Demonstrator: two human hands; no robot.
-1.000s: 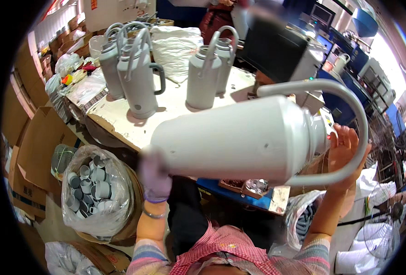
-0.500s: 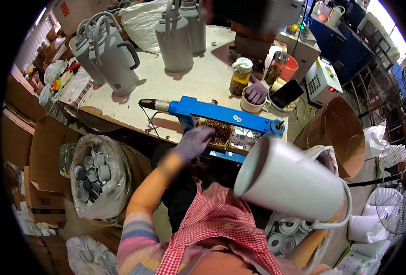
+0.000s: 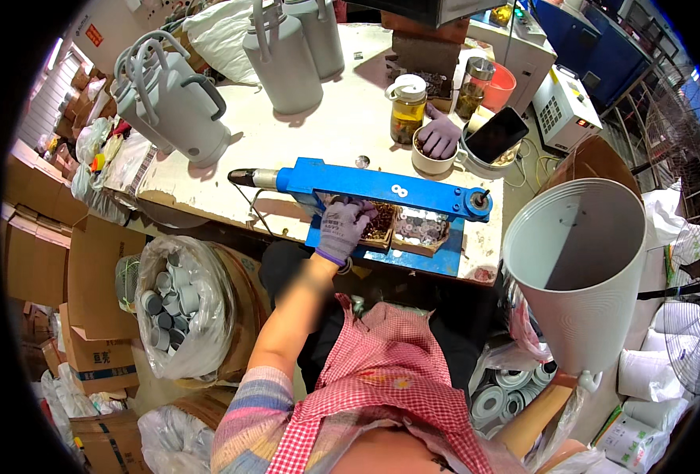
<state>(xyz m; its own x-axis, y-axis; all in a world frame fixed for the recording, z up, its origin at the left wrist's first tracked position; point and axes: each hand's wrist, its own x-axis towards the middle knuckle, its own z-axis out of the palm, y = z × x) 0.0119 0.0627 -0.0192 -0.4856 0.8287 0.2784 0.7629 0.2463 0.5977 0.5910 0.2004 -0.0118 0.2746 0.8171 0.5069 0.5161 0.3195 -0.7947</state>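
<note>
My left hand (image 3: 344, 227), in a grey-purple glove, reaches into a small tray of tiny brown metal pieces (image 3: 378, 224) under a blue metal arm (image 3: 381, 183) at the table's front edge. Its fingers are bent together; what they pinch, if anything, is hidden. Beside that tray is another with silvery washer-like pieces (image 3: 421, 227). On the right, my right hand (image 3: 565, 381) is mostly hidden at the bottom of a large grey plastic jug body (image 3: 583, 308), near its handle (image 3: 590, 380), and holds it up. The jug's wide open end faces up toward me.
Grey jugs with handles (image 3: 285, 71) stand at the table's back left. A yellow-filled jar (image 3: 408, 114), a loose glove (image 3: 440, 133) on a white cup (image 3: 431, 163) and a phone (image 3: 496, 136) sit right. Bags of grey parts (image 3: 168, 304) and round lids (image 3: 488, 403) flank me.
The jug body has swung from lying sideways to nearly upright, farther right, its open end now up. My left hand stays at the tray of brown pieces, its fingers more bent.
</note>
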